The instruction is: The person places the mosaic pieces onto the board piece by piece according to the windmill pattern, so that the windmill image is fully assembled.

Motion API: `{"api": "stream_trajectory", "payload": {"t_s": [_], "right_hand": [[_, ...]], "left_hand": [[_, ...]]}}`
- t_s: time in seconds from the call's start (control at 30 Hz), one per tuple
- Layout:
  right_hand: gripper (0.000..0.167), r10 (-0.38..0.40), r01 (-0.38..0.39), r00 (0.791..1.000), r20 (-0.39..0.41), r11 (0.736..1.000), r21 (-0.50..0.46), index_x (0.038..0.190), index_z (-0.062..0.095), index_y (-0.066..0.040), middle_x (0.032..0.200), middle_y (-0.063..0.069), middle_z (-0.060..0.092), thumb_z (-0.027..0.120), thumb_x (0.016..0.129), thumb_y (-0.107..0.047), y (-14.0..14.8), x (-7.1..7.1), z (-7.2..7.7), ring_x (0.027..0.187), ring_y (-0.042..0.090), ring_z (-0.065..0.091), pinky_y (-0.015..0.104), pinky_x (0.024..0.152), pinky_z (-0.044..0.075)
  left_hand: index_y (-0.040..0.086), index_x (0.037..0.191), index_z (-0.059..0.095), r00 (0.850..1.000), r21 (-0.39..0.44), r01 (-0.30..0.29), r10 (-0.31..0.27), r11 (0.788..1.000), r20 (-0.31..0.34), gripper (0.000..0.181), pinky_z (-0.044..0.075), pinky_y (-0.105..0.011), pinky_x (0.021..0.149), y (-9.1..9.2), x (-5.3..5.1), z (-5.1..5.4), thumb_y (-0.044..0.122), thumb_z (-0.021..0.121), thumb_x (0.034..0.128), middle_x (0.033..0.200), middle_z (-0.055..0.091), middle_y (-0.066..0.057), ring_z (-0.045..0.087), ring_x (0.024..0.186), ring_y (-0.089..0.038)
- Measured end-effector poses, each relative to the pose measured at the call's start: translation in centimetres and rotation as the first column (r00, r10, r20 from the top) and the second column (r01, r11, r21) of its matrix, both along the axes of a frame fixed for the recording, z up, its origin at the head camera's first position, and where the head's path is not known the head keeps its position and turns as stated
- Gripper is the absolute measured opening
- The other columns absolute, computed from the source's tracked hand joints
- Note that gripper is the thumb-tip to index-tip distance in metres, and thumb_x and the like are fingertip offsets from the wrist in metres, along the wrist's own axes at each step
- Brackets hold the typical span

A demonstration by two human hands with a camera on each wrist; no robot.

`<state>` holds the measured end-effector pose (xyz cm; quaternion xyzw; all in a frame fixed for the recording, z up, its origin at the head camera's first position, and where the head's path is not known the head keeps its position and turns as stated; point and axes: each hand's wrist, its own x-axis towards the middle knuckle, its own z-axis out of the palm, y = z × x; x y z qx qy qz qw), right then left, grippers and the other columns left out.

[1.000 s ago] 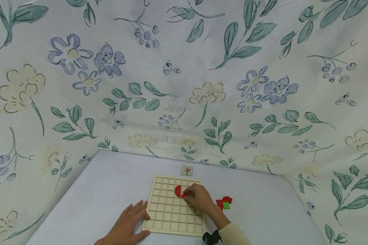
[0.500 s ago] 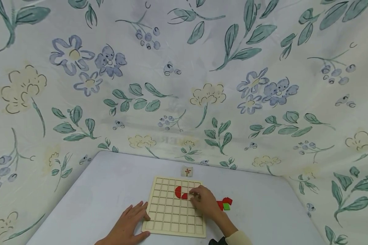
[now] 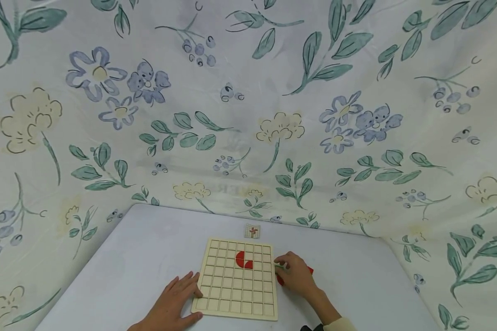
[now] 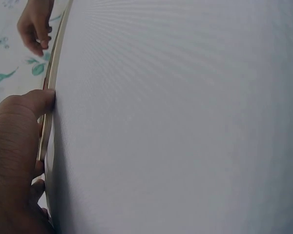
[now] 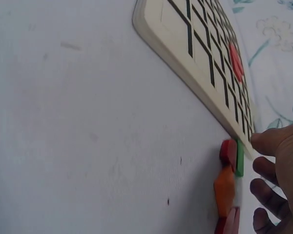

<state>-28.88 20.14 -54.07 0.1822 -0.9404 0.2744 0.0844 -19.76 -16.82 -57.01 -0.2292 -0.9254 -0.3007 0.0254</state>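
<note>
A cream grid board (image 3: pixel 232 314) lies on the white table. Several red pieces (image 3: pixel 241 260) form a partial round shape in its upper cells. My left hand (image 3: pixel 171 301) rests at the board's left edge with fingers spread; in the left wrist view the thumb of that hand (image 4: pixel 17 131) touches the rim. Just right of the board, my right hand (image 3: pixel 296 276) has bent, parted fingertips beside a green piece (image 5: pixel 240 158) and a red piece (image 5: pixel 228 153). An orange-looking piece (image 5: pixel 224 191) lies close by. Nothing clearly shows between the fingers in the right wrist view.
A small patterned card (image 3: pixel 252 231) lies behind the board. Another red piece (image 3: pixel 311 270) peeks out beyond the right hand. Floral fabric (image 3: pixel 232 138) hangs at the table's back and sides.
My right hand has moved off the board to the right and uncovered the red pieces there. Green and red now show left of where the loose pieces were. My left hand has stayed put.
</note>
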Motion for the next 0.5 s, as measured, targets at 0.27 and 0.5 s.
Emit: {"api": "stream_trajectory", "payload": {"t_s": [0.27,0.5], "right_hand": [[0.015,-0.066,0.065,0.998,0.014,0.998,0.026,0.100,0.073,-0.012,0.089,-0.006,0.060,0.075,0.085,-0.010,2.1,-0.2,-0.1,0.079,0.012,0.054,0.031,0.070,0.052],[0.018,-0.154,0.150,0.987,0.053,0.986,0.075,0.101,0.074,-0.015,0.094,-0.004,0.062,0.077,0.083,-0.014,3.7,-0.3,-0.2,0.082,0.015,0.051,0.034,0.075,0.051]], "left_hand": [[0.029,0.103,0.056,0.999,0.012,0.006,-0.005,1.000,-0.041,0.036,0.025,-0.067,0.107,0.0,0.2,0.0,0.056,0.070,0.0830,0.144,0.048,-0.018,0.039,0.136,-0.040],[0.028,0.103,0.056,0.998,0.011,0.006,-0.005,1.000,-0.058,0.036,0.025,-0.067,0.106,-0.1,0.3,0.1,0.055,0.071,0.0834,0.143,0.049,-0.018,0.040,0.135,-0.040]]}}
